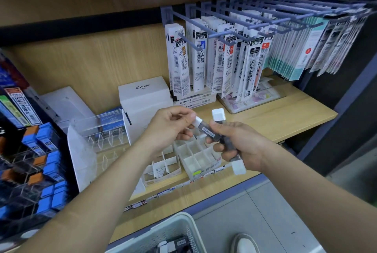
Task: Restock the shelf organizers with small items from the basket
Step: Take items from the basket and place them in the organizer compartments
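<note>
My right hand (242, 146) grips a bundle of dark, white-capped lead cases (224, 140) above the shelf. One white cap (218, 114) sticks up, another (238, 167) points down. My left hand (169, 128) pinches the white cap end of one case (208, 131) from that bundle. Directly below the hands sits a white divided organizer (195, 161) with open compartments. A white mesh basket (173, 230) stands at the bottom of the view with a few dark cases inside.
A clear acrylic tiered organizer (98, 140) and a low white cardboard divider (161, 169) lie left of the hands. A white Pilot box (144, 93) stands behind. Refill packs hang on hooks (224, 58) upper right. Blue and orange lead cases (44, 163) fill a rack at left.
</note>
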Demonstrator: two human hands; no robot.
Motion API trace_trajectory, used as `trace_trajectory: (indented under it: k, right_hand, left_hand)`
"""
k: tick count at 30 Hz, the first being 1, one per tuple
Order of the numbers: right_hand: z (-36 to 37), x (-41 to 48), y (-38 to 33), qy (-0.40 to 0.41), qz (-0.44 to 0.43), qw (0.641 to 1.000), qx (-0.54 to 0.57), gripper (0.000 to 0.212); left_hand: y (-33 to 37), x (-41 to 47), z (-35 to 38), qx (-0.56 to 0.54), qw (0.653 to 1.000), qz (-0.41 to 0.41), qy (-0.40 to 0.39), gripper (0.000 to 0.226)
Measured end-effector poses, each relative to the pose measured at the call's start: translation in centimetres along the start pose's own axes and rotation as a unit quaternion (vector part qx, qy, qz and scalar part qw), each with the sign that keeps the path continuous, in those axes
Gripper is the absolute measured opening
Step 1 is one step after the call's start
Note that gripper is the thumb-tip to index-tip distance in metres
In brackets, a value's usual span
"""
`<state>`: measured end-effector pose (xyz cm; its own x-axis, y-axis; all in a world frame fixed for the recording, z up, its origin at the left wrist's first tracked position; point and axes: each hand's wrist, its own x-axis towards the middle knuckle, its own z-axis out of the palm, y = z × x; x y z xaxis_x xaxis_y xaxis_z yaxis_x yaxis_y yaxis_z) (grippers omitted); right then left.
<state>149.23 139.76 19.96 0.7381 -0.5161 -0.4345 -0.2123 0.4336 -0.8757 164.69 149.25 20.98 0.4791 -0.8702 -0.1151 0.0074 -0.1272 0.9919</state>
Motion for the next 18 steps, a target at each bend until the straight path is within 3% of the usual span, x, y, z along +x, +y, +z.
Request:
trace_trajectory:
  k: [3, 7, 10, 16, 18]
  right_hand:
    - [0.1, 0.4, 0.2, 0.019, -0.009, 1.000, -0.012, 0.010]
    - [-0.6, 1.0, 0.6, 0.127, -0.001, 0.990, -0.066, 0.019]
    - [-1.5, 1.3, 1.0, 0.170, 0.015, 0.983, -0.061, 0.022]
    - [-1.4, 1.6, 1.0, 0.159, 0.023, 0.986, -0.034, 0.028]
    - [-1.3, 1.6, 1.2, 0.151, 0.026, 0.987, -0.039, 0.029]
  left_hand:
    - [0.2, 0.0, 0.1, 0.007, 1.000, -0.004, 0.012, 0.005]
    - [-0.4, 1.0, -0.8, 0.099, 0.988, 0.050, 0.108, 0.017]
    - [-1.0, 1.5, -1.2, 0.247, 0.950, 0.108, 0.156, 0.021]
    - [-2.9, 2.4, 0.2, 0.441, 0.856, 0.235, 0.133, 0.015]
    - [-3.3, 2.8, 0.8, 0.462, 0.847, 0.241, 0.107, 0.018]
